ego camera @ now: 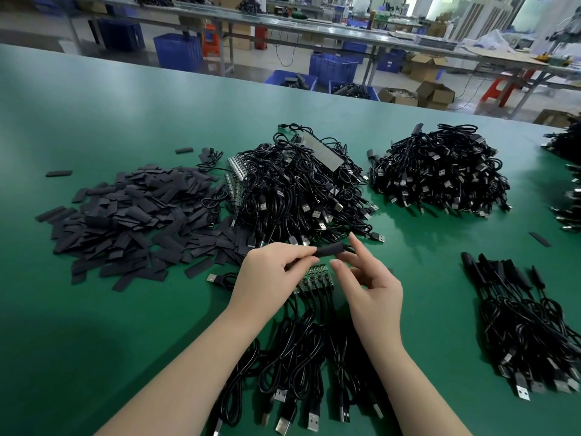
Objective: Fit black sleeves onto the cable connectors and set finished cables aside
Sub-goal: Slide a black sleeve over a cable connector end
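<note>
My left hand (267, 272) pinches one end of a black sleeve (330, 250) held level above the green table. My right hand (367, 278) is beside the sleeve's other end, index finger straight and raised behind it, thumb just below it; whether it grips the sleeve is unclear. Under my hands lies a strip of small green circuit boards (314, 278), each joined to a black USB cable (295, 357) that trails toward me. A heap of flat black sleeves (125, 215) lies at the left. Cables fitted with sleeves (518, 316) lie at the right.
Two big heaps of black USB cables sit behind my hands, one in the middle (301, 187) and one to the right (440, 174). More cables show at the far right edge (569, 184). Blue crates (333, 69) and benches stand beyond the table.
</note>
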A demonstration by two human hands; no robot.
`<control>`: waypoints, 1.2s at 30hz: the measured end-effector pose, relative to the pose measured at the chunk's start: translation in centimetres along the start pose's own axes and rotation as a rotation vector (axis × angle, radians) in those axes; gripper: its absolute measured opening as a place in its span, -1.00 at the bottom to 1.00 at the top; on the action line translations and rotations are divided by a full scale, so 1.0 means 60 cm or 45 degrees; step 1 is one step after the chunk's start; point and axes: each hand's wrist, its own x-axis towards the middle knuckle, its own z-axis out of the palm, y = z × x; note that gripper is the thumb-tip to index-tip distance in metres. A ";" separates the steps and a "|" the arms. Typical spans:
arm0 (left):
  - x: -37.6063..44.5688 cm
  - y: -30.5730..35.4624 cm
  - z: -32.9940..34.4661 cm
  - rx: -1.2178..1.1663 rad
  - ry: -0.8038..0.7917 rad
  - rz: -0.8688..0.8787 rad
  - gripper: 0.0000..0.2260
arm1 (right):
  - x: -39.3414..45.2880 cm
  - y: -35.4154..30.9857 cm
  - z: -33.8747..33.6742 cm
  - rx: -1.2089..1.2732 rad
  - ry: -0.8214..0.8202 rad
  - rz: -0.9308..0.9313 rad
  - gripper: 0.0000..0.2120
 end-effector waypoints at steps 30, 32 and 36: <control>-0.005 0.002 0.004 0.118 -0.190 0.174 -0.73 | 0.009 0.015 0.004 -0.090 -0.161 0.139 -0.81; -0.004 0.002 0.001 0.130 -0.215 0.168 -0.71 | 0.011 0.014 0.000 -0.011 -0.125 0.182 -0.82; 0.000 -0.001 -0.003 0.325 -0.237 0.203 -0.78 | 0.014 0.011 -0.004 0.108 -0.085 0.240 -0.83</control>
